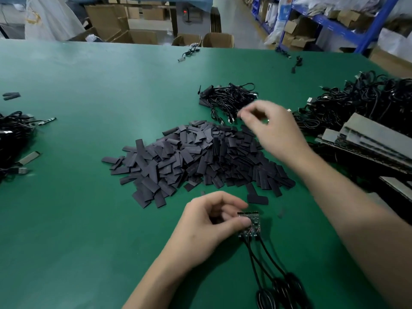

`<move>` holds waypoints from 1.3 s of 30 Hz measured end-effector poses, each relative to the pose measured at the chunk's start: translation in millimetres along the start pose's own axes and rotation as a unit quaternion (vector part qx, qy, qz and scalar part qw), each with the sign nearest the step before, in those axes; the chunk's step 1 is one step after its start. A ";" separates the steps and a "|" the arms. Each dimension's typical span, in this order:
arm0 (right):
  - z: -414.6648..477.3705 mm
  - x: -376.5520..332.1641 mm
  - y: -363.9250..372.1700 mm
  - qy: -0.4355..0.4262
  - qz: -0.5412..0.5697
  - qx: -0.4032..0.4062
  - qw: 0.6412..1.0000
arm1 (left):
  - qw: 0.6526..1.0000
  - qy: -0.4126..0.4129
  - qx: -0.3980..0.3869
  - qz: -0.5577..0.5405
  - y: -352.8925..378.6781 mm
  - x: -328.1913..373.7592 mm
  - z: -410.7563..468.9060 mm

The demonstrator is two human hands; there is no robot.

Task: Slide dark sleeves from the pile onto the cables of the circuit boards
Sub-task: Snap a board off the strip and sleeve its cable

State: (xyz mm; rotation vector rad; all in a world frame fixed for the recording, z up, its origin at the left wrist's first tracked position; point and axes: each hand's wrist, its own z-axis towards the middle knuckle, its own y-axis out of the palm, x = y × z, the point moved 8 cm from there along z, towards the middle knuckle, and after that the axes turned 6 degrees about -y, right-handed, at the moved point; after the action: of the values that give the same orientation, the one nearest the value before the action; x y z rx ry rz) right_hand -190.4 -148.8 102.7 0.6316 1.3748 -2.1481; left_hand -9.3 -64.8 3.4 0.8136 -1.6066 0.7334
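Sleeves (200,157) lie in a dark heap at the centre of the desk (78,219). Open cardboard boxes (217,40) stand past the far edge at 12 o'clock; their contents are out of sight. Grey trays (367,137) are stacked at 3 o'clock, and what they carry is too blurred to tell. Left grip (211,224), at 6 o'clock from the heap, pinches a board (250,223) between thumb and fingers, clamped on its 9 o'clock edge. The board's cables (260,262) run toward 5 o'clock and coil at the bottom edge, where they are cut off. Right grip (272,128) hovers over the heap's 1 o'clock edge, fingers curled and smeared by motion; I cannot tell whether it holds anything. Cable bundles (229,98) lie just beyond it.
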 end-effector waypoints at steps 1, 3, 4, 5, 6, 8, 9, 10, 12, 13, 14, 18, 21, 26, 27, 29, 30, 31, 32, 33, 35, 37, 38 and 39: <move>-29.4 2.4 -0.2 0.011 0.033 -0.020 0.999 | 1.000 0.001 0.001 -0.018 0.7 0.5 0.3; -82.2 9.7 5.6 0.051 0.124 -0.078 0.988 | 0.999 0.001 0.008 -0.043 1.0 1.9 -0.7; -103.5 11.3 10.9 0.069 0.174 -0.109 0.976 | 0.999 0.002 0.016 -0.050 0.7 2.6 -1.2; -120.7 12.2 16.1 0.084 0.212 -0.132 0.965 | 0.998 0.002 0.024 -0.054 0.4 3.2 -1.7; -133.6 14.1 21.0 0.093 0.233 -0.146 0.957 | 0.998 0.003 0.034 -0.058 0.3 3.7 -2.3; -149.0 14.9 29.4 0.097 0.257 -0.154 0.949 | 0.995 0.003 0.059 -0.079 -0.8 4.7 -5.3; -152.7 13.5 33.2 0.094 0.273 -0.154 0.945 | 0.994 0.004 0.071 -0.088 -1.6 5.1 -7.0; -154.7 12.4 37.1 0.092 0.290 -0.152 0.940 | 0.992 0.005 0.080 -0.092 -2.0 5.5 -8.2; -157.2 13.1 42.5 0.100 0.320 -0.138 0.932 | 0.992 0.004 0.092 -0.089 -1.8 6.2 -10.5; -158.8 14.5 43.8 0.106 0.332 -0.124 0.929 | 0.992 0.003 0.096 -0.083 -1.8 6.6 -11.4; -160.7 15.9 44.7 0.113 0.342 -0.109 0.926 | 0.993 0.000 0.099 -0.071 -1.7 6.7 -11.9; -168.1 21.2 48.2 0.137 0.362 -0.077 0.919 | 0.995 -0.023 0.092 -0.006 -0.4 4.0 -11.5; -167.2 21.9 49.4 0.127 0.364 -0.070 0.920 | 0.996 -0.036 0.081 -0.015 -0.5 0.7 -9.3; -166.2 16.6 51.0 0.125 0.390 -0.063 0.910 | 0.996 -0.047 0.069 -0.041 -1.5 -2.3 -7.5; -166.0 15.8 51.1 0.127 0.397 -0.062 0.907 | 0.996 -0.051 0.065 -0.045 -1.5 -2.9 -7.3; -166.1 13.2 52.8 0.133 0.432 -0.062 0.890 | 0.995 -0.059 0.050 -0.068 0.2 -3.9 -6.7; -166.3 11.5 54.2 0.135 0.452 -0.063 0.880 | 0.994 -0.062 0.042 -0.083 1.1 -4.3 -6.6; -166.4 10.3 54.6 0.135 0.463 -0.062 0.874 | 0.993 -0.064 0.037 -0.093 1.6 -4.3 -6.4; -166.4 9.7 54.5 0.135 0.468 -0.060 0.871 | 0.992 -0.064 0.035 -0.099 1.4 -4.2 -6.2; -166.7 10.4 54.0 0.139 0.469 -0.056 0.870 | 0.992 -0.063 0.034 -0.105 1.0 -3.5 -6.3; -166.9 14.5 50.6 0.151 0.456 -0.043 0.876 | 0.992 -0.051 0.029 -0.115 -0.5 -1.1 -6.0; -166.4 22.0 44.4 0.148 0.374 -0.028 0.915 | 0.993 -0.026 0.027 -0.115 -3.1 2.5 -5.8; -166.4 24.1 40.9 0.136 0.320 -0.023 0.937 | 0.993 -0.010 0.026 -0.111 -4.2 5.3 -6.2; -166.6 23.7 38.3 0.123 0.273 -0.023 0.954 | 0.994 0.007 0.026 -0.106 -5.2 8.2 -6.9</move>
State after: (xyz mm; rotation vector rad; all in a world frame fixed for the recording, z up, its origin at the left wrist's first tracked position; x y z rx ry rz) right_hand -165.7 -13.5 -1.5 1.1398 1.1846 -1.6285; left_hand -2.2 -63.1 12.8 0.9980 -1.4675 0.6288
